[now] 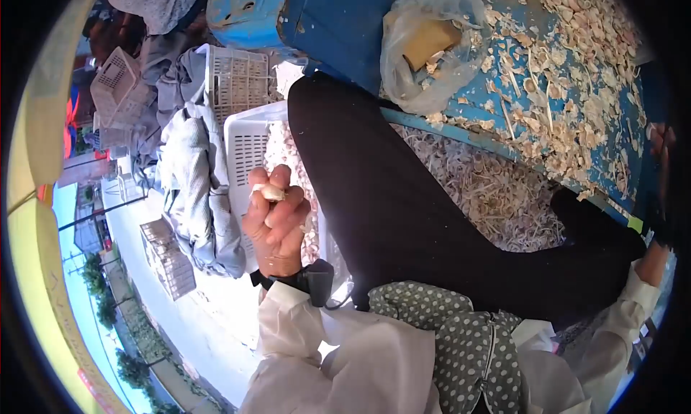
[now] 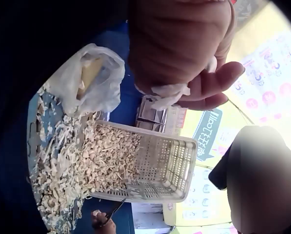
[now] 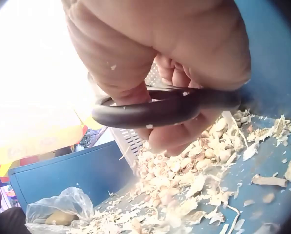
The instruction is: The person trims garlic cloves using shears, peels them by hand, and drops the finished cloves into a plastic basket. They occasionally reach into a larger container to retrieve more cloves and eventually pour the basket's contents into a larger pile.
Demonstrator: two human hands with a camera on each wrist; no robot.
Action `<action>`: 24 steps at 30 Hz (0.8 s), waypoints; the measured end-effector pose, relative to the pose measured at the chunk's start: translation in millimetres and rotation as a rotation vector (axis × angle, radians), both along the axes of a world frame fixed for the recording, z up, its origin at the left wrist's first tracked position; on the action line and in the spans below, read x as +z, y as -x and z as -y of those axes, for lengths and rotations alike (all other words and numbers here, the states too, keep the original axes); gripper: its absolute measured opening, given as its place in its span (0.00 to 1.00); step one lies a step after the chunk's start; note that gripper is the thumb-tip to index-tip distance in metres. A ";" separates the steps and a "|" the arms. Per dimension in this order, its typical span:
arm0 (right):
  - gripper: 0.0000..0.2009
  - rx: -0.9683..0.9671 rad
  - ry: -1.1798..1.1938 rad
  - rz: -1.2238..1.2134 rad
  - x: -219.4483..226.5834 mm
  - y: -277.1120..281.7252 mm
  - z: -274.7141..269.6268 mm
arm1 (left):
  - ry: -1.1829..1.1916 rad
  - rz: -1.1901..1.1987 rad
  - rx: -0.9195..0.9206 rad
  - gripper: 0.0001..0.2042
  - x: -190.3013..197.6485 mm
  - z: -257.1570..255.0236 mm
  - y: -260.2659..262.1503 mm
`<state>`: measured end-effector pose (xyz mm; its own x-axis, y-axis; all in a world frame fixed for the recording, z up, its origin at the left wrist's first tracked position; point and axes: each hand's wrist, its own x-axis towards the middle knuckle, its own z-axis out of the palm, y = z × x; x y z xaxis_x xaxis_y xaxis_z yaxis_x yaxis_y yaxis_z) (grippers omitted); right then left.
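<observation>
The left hand (image 1: 277, 220) has its grip closed on a garlic clove (image 1: 272, 192), pinched between thumb and fingertips, with papery skin (image 2: 170, 92) hanging by the fingers in the left wrist view. It is above a white crate (image 1: 243, 151) beside dark trousers (image 1: 374, 162). The right hand (image 3: 160, 44) has its grip around the dark ring handles of scissors (image 3: 150, 113), over the blue counter (image 1: 461, 135). The work looks well under way but far from finished. Dry skins and stalk bits (image 1: 533, 90) lie thick along the counter's front edge, and more waste (image 1: 489, 191) fills the space below that edge. Pinkish garlic (image 1: 284, 144) in the white crate may be the finished part. Left to do, it seems, are the clove in hand and the heap of garlic (image 2: 111, 156) in and around a slatted plastic crate (image 2: 191, 170) on the counter. A clear plastic bag (image 1: 403, 76) holding something brownish lies by the front edge. In the head view the right hand is dim at the frame's edge; the scissors' blades are out of shot in the right wrist view. Whether the held clove is fully peeled is hard to tell, and the white crate's depth is hidden.
</observation>
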<state>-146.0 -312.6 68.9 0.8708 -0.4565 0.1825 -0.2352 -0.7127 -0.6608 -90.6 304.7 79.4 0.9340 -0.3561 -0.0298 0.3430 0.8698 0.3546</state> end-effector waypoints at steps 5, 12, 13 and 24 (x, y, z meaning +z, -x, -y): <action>0.05 0.084 0.027 -0.112 85.2 16.0 -1.3 | -0.737 -0.365 0.434 0.14 -73.4 -162.5 57.5; 0.06 -0.111 -0.038 -0.116 198.5 47.8 -75.7 | -2.111 0.104 0.340 0.35 -142.6 -204.2 84.4; 0.06 -0.140 -0.006 -0.102 180.5 50.6 -79.1 | -1.966 -0.161 0.516 0.33 -131.5 -173.6 59.8; 0.10 0.204 -0.853 0.097 30.1 -4.7 -282.6 | -0.651 0.399 -0.186 0.20 3.8 183.0 24.5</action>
